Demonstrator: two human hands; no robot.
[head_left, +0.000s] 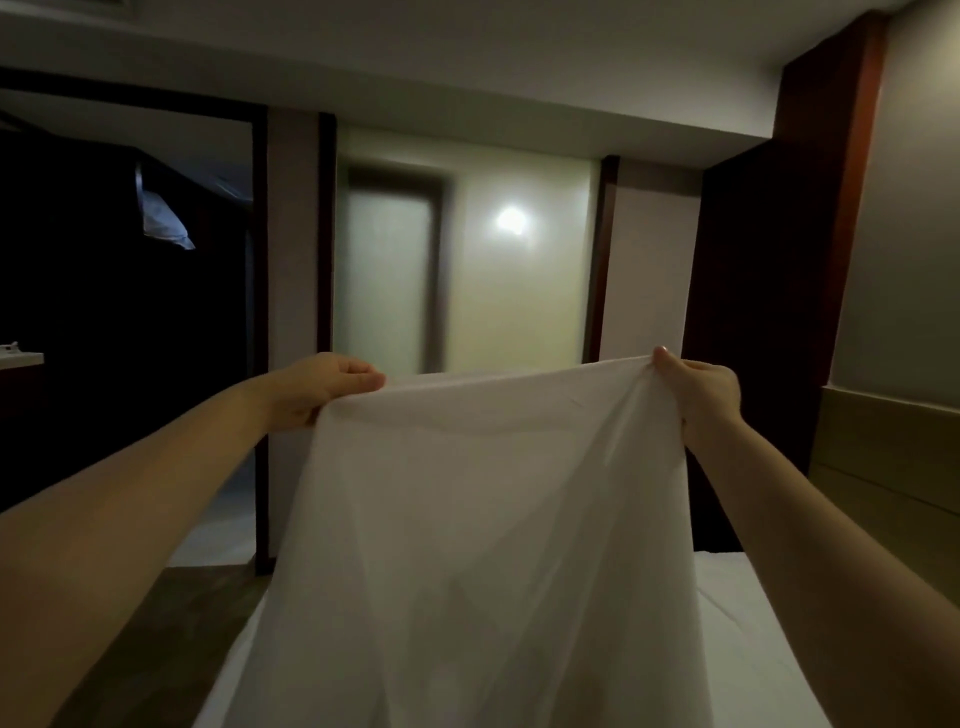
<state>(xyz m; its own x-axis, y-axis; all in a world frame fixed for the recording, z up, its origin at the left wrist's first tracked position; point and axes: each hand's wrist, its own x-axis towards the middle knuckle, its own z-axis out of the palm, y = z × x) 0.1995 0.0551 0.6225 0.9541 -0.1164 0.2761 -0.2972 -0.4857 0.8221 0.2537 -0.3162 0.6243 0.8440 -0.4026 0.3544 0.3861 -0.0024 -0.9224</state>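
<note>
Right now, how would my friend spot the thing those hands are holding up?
Find the glowing frosted glass wall mid-room. In front of it, above the bed, the left hand and right hand grip the top edge of a white sheet. Only it hangs in the air, thin and see-through.

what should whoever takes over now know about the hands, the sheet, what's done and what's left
Left hand: grips the top edge of the sheet at its left end.
Right hand: pinches the same edge at its right end.
Sheet: white, held up and spread between both hands, hanging down toward the bed.
Done: sheet raised and opened out.
Left: likely lay it flat on the bed and smooth it.
</note>
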